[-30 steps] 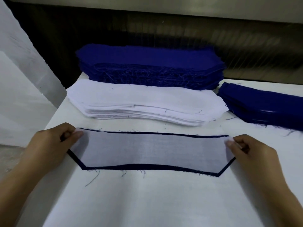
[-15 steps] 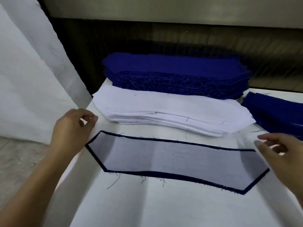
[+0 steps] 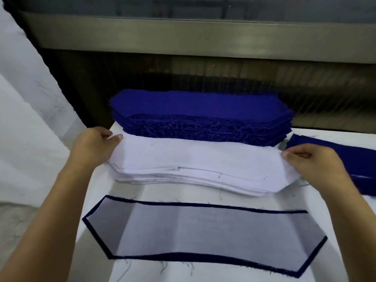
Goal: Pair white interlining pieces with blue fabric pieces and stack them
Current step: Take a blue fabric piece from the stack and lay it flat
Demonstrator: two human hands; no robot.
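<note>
A paired piece (image 3: 203, 233), thin white interlining over blue fabric with a blue rim showing, lies flat on the white table near me. Behind it sits the stack of white interlining pieces (image 3: 195, 165). My left hand (image 3: 93, 147) pinches the top sheet at its left end and my right hand (image 3: 313, 161) pinches it at its right end. A tall stack of blue fabric pieces (image 3: 199, 117) stands behind the white stack.
A second, lower pile of blue pieces (image 3: 354, 161) lies at the right, partly behind my right hand. White cloth (image 3: 30, 129) hangs at the left off the table (image 3: 203, 275). A dark machine front (image 3: 203, 68) with a metal rail runs along the back.
Both hands have let go of the paired piece's ends and moved back to the white stack, where they now pinch the top sheet. The paired piece stays flat on the table.
</note>
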